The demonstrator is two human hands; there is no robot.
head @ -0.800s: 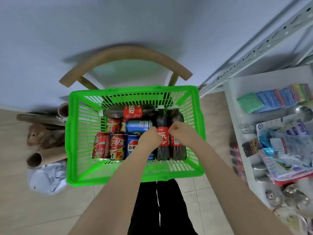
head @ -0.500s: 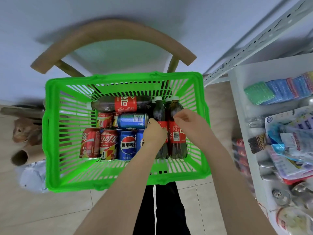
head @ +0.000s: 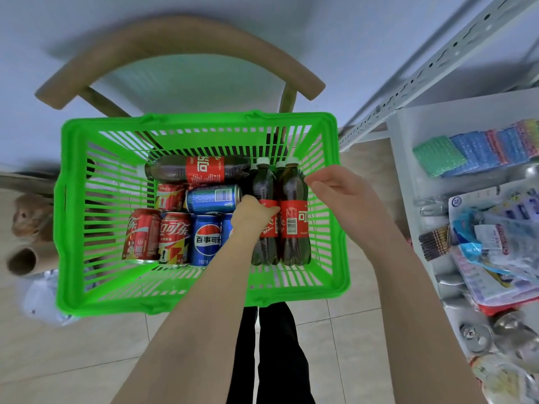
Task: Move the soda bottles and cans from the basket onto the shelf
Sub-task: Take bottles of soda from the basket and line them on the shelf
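A green plastic basket point(head: 70, 199) sits on a wooden chair and holds cola bottles and cans. Two bottles lie side by side at the basket's right: the left bottle point(head: 264, 182) and the right bottle point(head: 293, 217). My left hand point(head: 250, 215) is closed around the left bottle's red label. My right hand point(head: 341, 193) hovers just right of the right bottle with fingers spread, holding nothing. A third bottle point(head: 198, 169) lies across the back. Red cola cans point(head: 159, 236) and blue Pepsi cans point(head: 207, 239) fill the left part. The white shelf point(head: 408, 158) stands at the right.
The shelf holds coloured sponges point(head: 478, 150), plastic packets point(head: 495, 243) and metal tins point(head: 475, 338). The chair's curved wooden back point(head: 180, 39) is behind the basket. Cardboard tubes point(head: 23, 259) and a cat point(head: 29, 218) are on the floor at the left. My dark trousers point(head: 271, 354) show below.
The view has shifted closer to the basket. My right hand has lifted off the right bottle and opened beside it. My left hand stays on the left bottle.
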